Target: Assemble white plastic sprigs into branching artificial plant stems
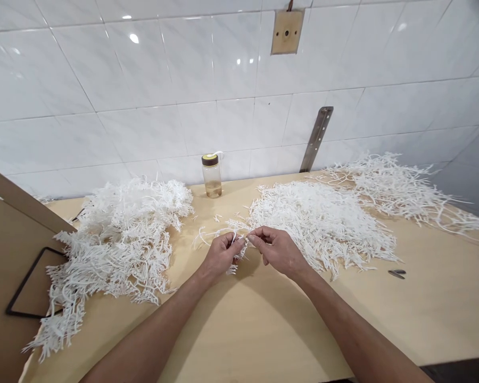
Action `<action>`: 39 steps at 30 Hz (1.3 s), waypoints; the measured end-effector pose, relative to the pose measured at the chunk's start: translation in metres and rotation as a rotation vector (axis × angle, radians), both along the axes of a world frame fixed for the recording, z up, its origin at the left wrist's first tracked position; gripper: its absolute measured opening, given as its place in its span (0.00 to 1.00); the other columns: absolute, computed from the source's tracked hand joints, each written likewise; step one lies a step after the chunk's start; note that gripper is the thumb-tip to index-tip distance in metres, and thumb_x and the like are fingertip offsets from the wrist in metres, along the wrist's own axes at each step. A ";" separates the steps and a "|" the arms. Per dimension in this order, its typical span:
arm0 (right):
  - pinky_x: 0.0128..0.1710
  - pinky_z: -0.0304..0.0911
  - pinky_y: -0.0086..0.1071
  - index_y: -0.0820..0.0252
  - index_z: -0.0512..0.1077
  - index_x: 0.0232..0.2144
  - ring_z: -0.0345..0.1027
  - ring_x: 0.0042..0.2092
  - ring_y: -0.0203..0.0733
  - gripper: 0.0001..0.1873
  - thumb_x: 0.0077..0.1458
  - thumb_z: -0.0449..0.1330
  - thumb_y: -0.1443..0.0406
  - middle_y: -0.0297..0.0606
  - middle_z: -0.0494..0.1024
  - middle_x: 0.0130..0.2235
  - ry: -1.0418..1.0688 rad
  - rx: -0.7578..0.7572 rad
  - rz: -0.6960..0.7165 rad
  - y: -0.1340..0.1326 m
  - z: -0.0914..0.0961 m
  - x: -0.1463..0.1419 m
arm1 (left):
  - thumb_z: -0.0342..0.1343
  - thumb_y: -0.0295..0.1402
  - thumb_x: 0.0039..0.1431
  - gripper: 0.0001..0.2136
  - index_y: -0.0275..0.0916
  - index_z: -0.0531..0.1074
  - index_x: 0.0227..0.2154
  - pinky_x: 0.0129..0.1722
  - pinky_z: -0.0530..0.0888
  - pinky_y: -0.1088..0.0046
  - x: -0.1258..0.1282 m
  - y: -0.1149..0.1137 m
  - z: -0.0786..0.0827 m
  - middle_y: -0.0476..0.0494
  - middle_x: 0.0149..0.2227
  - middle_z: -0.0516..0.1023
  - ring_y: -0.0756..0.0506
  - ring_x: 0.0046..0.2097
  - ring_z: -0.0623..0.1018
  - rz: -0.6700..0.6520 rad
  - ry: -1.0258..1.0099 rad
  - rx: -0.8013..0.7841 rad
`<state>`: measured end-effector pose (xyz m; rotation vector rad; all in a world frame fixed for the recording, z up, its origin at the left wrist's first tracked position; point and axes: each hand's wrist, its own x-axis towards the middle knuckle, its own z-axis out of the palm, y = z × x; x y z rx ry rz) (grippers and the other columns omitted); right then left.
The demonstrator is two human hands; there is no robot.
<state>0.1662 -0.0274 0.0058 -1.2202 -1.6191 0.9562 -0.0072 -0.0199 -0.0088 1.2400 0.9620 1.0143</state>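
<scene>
My left hand (222,254) is closed around a white branching plastic strand (213,233), whose thin stem curls out to the left and whose small tufts poke out below the fingers. Right beside it, my right hand (274,249) pinches at the strand's end with thumb and forefinger; the small piece between those fingertips is mostly hidden. The fingertips of both hands nearly meet just above the table. Behind my right hand spreads a heap of short white plastic sprigs (323,223). To the left lies a taller pile of white branched strands (123,239).
A clear bottle (212,178) with a dark and yellow-green lid stands near the tiled wall. Long white stems (399,186) lie at the back right. Small metal snips (397,274) rest on the wooden table (239,340). A metal bracket (316,139) rises behind; a brown panel (14,266) stands left.
</scene>
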 end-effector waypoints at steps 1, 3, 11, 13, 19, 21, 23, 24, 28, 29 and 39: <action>0.19 0.60 0.28 0.58 0.76 0.33 0.62 0.18 0.32 0.15 0.56 0.59 0.53 0.33 0.76 0.26 0.006 -0.007 0.011 0.000 0.000 0.000 | 0.64 0.51 0.48 0.21 0.37 0.66 0.24 0.22 0.61 0.77 0.000 0.000 0.000 0.55 0.21 0.62 0.54 0.22 0.62 0.003 0.009 0.012; 0.19 0.60 0.28 0.58 0.75 0.33 0.62 0.18 0.31 0.15 0.56 0.59 0.53 0.33 0.77 0.27 0.013 -0.016 0.031 0.000 -0.001 0.000 | 0.63 0.50 0.49 0.21 0.37 0.65 0.23 0.21 0.61 0.77 0.000 -0.001 0.001 0.55 0.20 0.61 0.54 0.22 0.62 0.014 0.018 0.027; 0.22 0.61 0.29 0.58 0.76 0.33 0.64 0.21 0.34 0.12 0.58 0.56 0.58 0.34 0.77 0.27 -0.139 0.103 -0.017 0.001 -0.003 0.004 | 0.63 0.50 0.49 0.21 0.37 0.65 0.23 0.21 0.59 0.78 0.002 -0.003 0.005 0.55 0.20 0.60 0.55 0.21 0.60 0.010 0.046 0.039; 0.25 0.61 0.30 0.58 0.75 0.32 0.67 0.25 0.36 0.10 0.58 0.56 0.60 0.34 0.77 0.27 -0.229 0.175 -0.039 0.001 -0.004 0.004 | 0.63 0.50 0.50 0.21 0.38 0.65 0.23 0.20 0.59 0.78 0.002 -0.003 0.002 0.55 0.19 0.61 0.55 0.21 0.61 0.005 0.079 0.047; 0.33 0.62 0.32 0.59 0.71 0.32 0.68 0.31 0.40 0.08 0.59 0.52 0.67 0.39 0.77 0.32 -0.443 0.394 -0.071 0.005 -0.016 0.003 | 0.63 0.50 0.50 0.21 0.38 0.63 0.22 0.21 0.57 0.77 -0.001 0.000 -0.004 0.54 0.20 0.61 0.54 0.22 0.61 -0.072 0.141 0.047; 0.33 0.61 0.33 0.59 0.70 0.31 0.67 0.32 0.41 0.09 0.59 0.51 0.69 0.41 0.75 0.32 -0.509 0.466 -0.187 0.010 -0.018 0.008 | 0.63 0.50 0.50 0.21 0.38 0.62 0.22 0.21 0.57 0.78 -0.001 -0.001 -0.004 0.55 0.20 0.61 0.55 0.22 0.60 -0.117 0.149 0.052; 0.33 0.60 0.33 0.59 0.68 0.29 0.66 0.31 0.41 0.08 0.58 0.51 0.70 0.40 0.74 0.31 -0.522 0.501 -0.326 0.015 -0.018 0.017 | 0.62 0.50 0.51 0.21 0.38 0.63 0.22 0.21 0.58 0.78 -0.001 -0.001 -0.002 0.55 0.20 0.61 0.55 0.22 0.60 -0.133 0.152 0.054; 0.32 0.60 0.33 0.59 0.68 0.29 0.66 0.31 0.40 0.07 0.57 0.52 0.70 0.39 0.73 0.31 -0.513 0.505 -0.382 0.017 -0.018 0.022 | 0.62 0.50 0.51 0.21 0.38 0.63 0.22 0.21 0.59 0.78 -0.001 -0.002 -0.001 0.55 0.20 0.61 0.55 0.22 0.61 -0.125 0.146 0.050; 0.34 0.61 0.34 0.60 0.70 0.31 0.66 0.28 0.39 0.03 0.55 0.56 0.69 0.37 0.75 0.30 -0.466 0.499 -0.560 0.020 -0.013 0.041 | 0.64 0.49 0.50 0.20 0.37 0.65 0.24 0.22 0.64 0.78 -0.001 -0.002 0.003 0.54 0.22 0.63 0.54 0.23 0.64 -0.065 0.075 -0.014; 0.35 0.62 0.34 0.60 0.70 0.31 0.67 0.28 0.39 0.03 0.54 0.57 0.69 0.37 0.75 0.31 -0.459 0.499 -0.586 0.020 -0.012 0.043 | 0.64 0.49 0.49 0.20 0.37 0.65 0.24 0.23 0.65 0.78 -0.001 -0.002 0.003 0.54 0.23 0.63 0.54 0.23 0.65 -0.054 0.057 -0.031; 0.29 0.64 0.29 0.59 0.75 0.36 0.69 0.29 0.35 0.08 0.59 0.57 0.64 0.38 0.80 0.36 -0.245 0.433 -0.239 0.002 -0.005 0.006 | 0.65 0.47 0.49 0.20 0.37 0.64 0.22 0.19 0.60 0.79 0.001 -0.001 0.000 0.55 0.19 0.63 0.55 0.20 0.62 0.021 -0.031 -0.036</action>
